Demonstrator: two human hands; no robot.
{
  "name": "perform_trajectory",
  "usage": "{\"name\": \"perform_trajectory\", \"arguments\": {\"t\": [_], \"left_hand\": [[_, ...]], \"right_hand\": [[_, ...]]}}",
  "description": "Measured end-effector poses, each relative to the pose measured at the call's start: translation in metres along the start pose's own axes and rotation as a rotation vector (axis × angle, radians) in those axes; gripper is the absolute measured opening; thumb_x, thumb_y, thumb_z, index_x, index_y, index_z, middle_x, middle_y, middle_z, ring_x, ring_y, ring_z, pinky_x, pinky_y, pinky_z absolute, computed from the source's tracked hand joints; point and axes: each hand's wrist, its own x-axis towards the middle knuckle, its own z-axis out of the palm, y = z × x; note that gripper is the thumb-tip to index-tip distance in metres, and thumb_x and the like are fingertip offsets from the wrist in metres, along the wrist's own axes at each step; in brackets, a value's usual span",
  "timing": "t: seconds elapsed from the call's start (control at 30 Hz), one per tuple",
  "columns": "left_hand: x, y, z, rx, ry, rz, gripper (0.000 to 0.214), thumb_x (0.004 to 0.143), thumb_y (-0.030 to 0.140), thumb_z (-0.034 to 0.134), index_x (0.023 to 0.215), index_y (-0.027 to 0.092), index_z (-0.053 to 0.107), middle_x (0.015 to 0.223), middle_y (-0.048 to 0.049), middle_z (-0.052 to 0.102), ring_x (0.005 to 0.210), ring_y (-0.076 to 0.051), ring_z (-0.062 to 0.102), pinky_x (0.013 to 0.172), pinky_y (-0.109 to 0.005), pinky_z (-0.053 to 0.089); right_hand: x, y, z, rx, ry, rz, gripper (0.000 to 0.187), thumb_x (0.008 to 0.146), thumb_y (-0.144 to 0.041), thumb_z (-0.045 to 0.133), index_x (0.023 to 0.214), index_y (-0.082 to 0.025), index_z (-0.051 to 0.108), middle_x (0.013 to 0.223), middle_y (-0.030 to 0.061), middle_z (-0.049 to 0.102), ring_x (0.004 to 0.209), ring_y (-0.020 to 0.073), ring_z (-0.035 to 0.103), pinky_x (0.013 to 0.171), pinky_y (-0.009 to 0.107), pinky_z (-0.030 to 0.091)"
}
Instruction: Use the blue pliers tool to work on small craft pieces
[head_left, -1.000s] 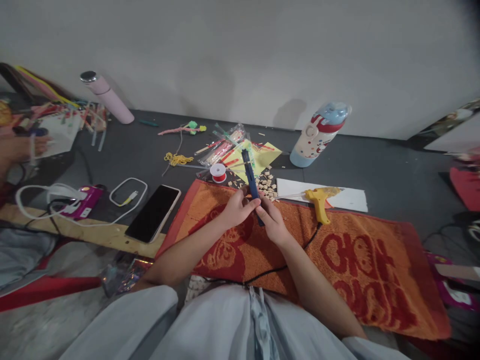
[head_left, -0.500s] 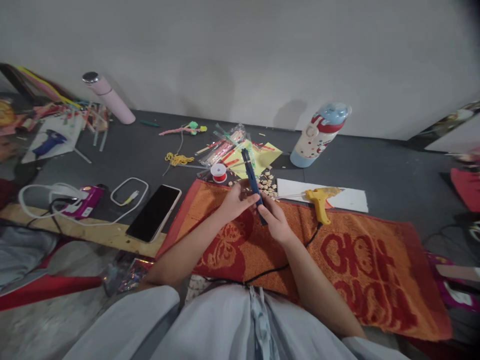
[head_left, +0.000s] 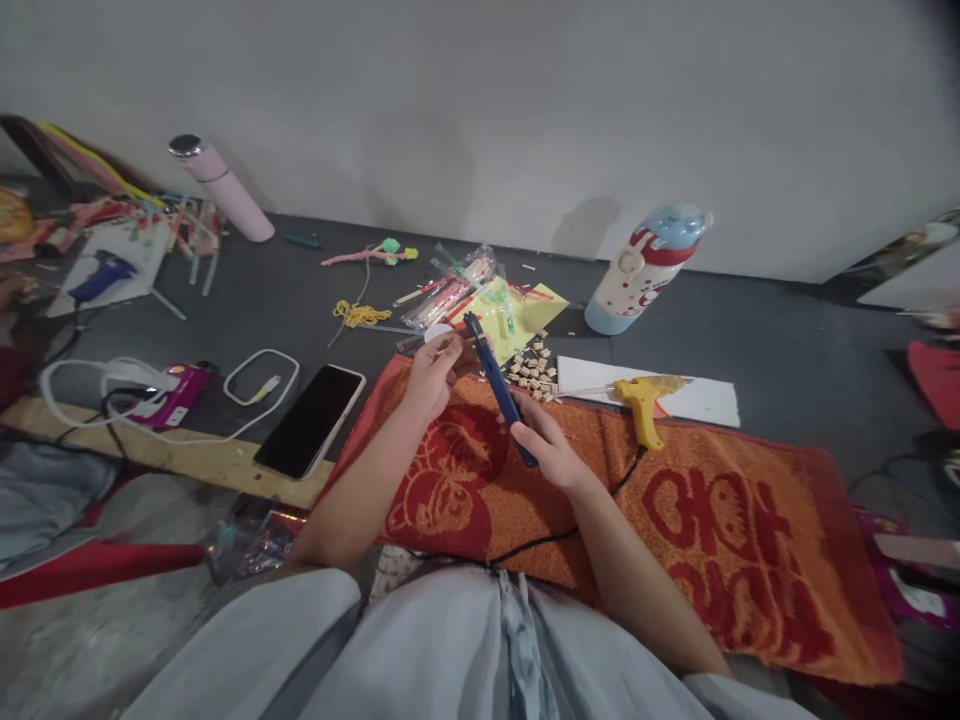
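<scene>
My right hand (head_left: 551, 450) is closed round the lower end of a dark blue cutter-like tool (head_left: 491, 375), which slants up and left over the orange towel (head_left: 712, 520). My left hand (head_left: 429, 372) is at the towel's far left corner, fingers pinched beside the tool's tip. It touches a white spool (head_left: 438, 332) and a thin pale stick; what it grips is unclear. Small wooden pieces (head_left: 529, 370) lie just beyond the tool.
A yellow glue gun (head_left: 641, 402) rests on a white card (head_left: 705, 400). A phone (head_left: 310, 421), a white cable (head_left: 259, 375), a patterned bottle (head_left: 643, 268), a pink flask (head_left: 219, 187) and bagged sticks (head_left: 450, 292) lie about the dark floor.
My left hand let go of the blue tool and moved up and left to the spool. My right hand drew the tool slightly down and tilted it left.
</scene>
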Motion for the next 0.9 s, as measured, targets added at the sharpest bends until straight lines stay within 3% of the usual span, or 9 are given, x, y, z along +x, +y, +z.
{"name": "perform_trajectory", "arguments": {"t": [0.27,0.57,0.9], "left_hand": [[0.0021,-0.0023,-0.0048,-0.055,0.005,0.001,0.043,0.057,0.047,0.082,0.079,0.017,0.061,0.082,-0.0036,0.072,0.08,-0.019,0.071,0.072,-0.03,0.057],[0.0008,0.0024,-0.001,-0.128,-0.009,-0.055,0.039,0.058,0.039,0.083,0.081,0.016,0.061,0.076,-0.0032,0.071,0.077,-0.017,0.07,0.072,-0.029,0.058],[0.0004,0.0031,0.0014,-0.174,-0.011,-0.068,0.022,0.068,0.026,0.077,0.077,0.016,0.06,0.076,-0.0034,0.071,0.087,-0.019,0.07,0.075,-0.029,0.058]], "right_hand": [[0.0001,0.0021,0.0004,0.055,-0.042,-0.01,0.068,0.08,-0.062,0.057,0.135,-0.022,0.049,0.139,0.0102,0.053,0.127,0.0276,0.049,0.11,0.045,0.034],[-0.0001,0.0044,0.0006,0.042,-0.035,-0.014,0.068,0.079,-0.063,0.058,0.134,-0.022,0.051,0.135,0.0101,0.056,0.125,0.0283,0.05,0.11,0.046,0.034],[0.0005,0.0015,0.0005,0.071,-0.064,-0.029,0.065,0.08,-0.061,0.058,0.132,-0.022,0.052,0.132,0.0099,0.058,0.123,0.0275,0.051,0.108,0.043,0.036]]}}
